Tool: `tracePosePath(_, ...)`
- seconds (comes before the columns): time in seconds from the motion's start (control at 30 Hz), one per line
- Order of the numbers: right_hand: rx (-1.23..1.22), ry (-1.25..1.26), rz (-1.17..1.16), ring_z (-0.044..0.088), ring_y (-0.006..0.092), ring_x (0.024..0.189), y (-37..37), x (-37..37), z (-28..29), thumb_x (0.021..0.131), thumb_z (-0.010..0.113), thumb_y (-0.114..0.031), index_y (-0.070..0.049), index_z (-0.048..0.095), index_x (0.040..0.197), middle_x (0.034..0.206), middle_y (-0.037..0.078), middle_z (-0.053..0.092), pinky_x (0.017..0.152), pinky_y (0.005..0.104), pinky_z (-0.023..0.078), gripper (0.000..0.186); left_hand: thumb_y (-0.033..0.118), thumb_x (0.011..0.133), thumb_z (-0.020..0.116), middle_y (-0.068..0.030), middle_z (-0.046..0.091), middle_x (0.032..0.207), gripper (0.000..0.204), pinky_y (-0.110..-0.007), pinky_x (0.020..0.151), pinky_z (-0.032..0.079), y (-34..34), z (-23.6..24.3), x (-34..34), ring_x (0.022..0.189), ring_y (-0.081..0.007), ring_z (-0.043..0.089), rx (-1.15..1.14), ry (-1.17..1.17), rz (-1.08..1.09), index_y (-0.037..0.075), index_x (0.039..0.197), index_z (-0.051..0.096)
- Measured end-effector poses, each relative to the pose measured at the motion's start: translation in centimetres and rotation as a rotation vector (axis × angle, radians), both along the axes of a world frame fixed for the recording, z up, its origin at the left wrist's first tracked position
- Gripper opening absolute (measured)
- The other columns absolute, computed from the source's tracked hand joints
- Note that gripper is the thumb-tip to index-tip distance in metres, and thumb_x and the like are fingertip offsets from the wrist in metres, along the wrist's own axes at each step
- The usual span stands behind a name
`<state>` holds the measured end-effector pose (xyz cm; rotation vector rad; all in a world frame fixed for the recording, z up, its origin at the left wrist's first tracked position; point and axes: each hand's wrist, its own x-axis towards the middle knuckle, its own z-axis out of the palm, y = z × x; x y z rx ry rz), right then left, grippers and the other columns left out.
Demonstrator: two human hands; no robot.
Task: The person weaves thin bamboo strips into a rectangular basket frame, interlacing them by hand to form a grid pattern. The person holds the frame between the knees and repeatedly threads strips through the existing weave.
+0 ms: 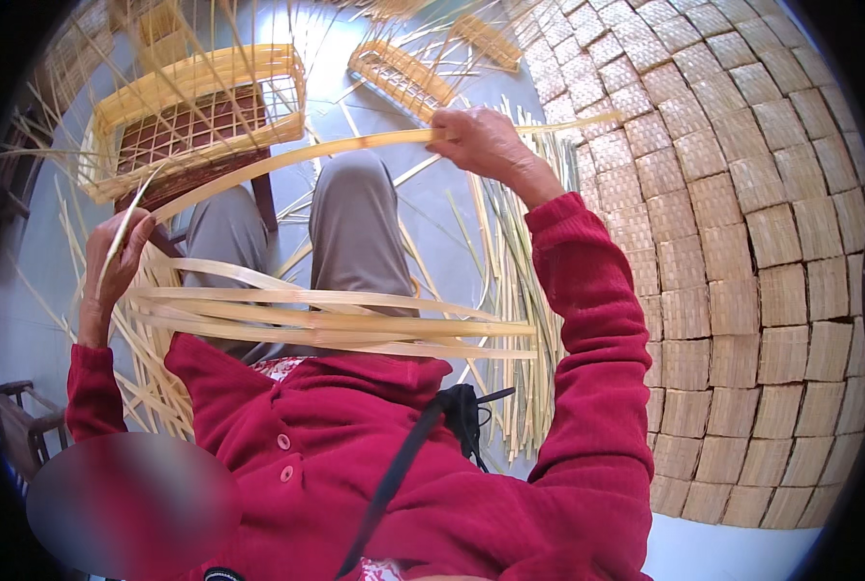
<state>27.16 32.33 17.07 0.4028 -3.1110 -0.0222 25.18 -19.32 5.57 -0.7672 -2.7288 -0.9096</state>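
One long, flat bamboo strip (307,152) is stretched between my hands in a shallow arc above my knees. My left hand (115,254) is closed on its left end, and a thin pale piece sticks up by the fingers. At upper centre, my right hand (481,145) grips the strip from above, with the strip's free end running on to the right. Several more bamboo strips (355,320) lie across my lap, below the held one. Beyond my left knee, a partly woven basket (282,131) with long upright strips rests on a dark red wooden stool (263,189).
Stacked woven pieces (723,242) form a tall wall on the right. Long loose strips (520,290) lie on the floor beside my right arm, others (156,363) to my left. Two more unfinished baskets (403,82) sit farther off. A wooden chair (26,421) stands at the left edge.
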Motion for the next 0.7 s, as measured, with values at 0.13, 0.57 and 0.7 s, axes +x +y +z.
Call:
tracePosePath(0.13, 0.061, -0.012, 0.053, 0.072, 0.0325, 0.094, -1.6, -0.1, -0.4, 0.089, 0.073, -0.035, -0.012, 0.067, 0.102, 0.092, 0.012, 0.074, 0.082, 0.0478, 0.055, 0.027, 0.022, 0.100, 0.063, -0.0140, 0.064, 0.080, 0.020, -0.036, 0.064, 0.049, 2.0, -0.4, 0.3, 0.070, -0.0319, 0.063, 0.060, 0.087, -0.038, 0.003, 0.095, 0.066)
tracePosePath(0.57, -0.088, 0.058, 0.319, 0.067, 0.0342, 0.078, -6.6, -1.4, -3.5, 0.092, 0.069, -0.039, -0.008, 0.060, 0.091, 0.080, 0.013, 0.064, 0.067, 0.0473, 0.050, 0.032, 0.021, 0.091, 0.072, -0.0136, 0.072, 0.091, 0.021, -0.042, 0.071, 0.056, 12.7, 0.9, 0.0, 0.082, -0.0326, 0.070, 0.047, 0.369, -0.155, 0.002, 0.099, 0.071)
tracePosePath(0.7, -0.070, 0.090, 0.303, 0.065, 0.0336, 0.074, -6.1, -0.3, -4.5, 0.088, 0.074, -0.048, -0.008, 0.057, 0.087, 0.078, 0.010, 0.063, 0.062, 0.0456, 0.048, 0.043, 0.042, 0.092, 0.067, -0.0047, 0.058, 0.070, 0.035, -0.038, 0.059, 0.053, 14.4, -0.2, -0.5, 0.067, -0.0233, 0.066, -0.041, 0.569, -0.139, 0.010, 0.080, 0.060)
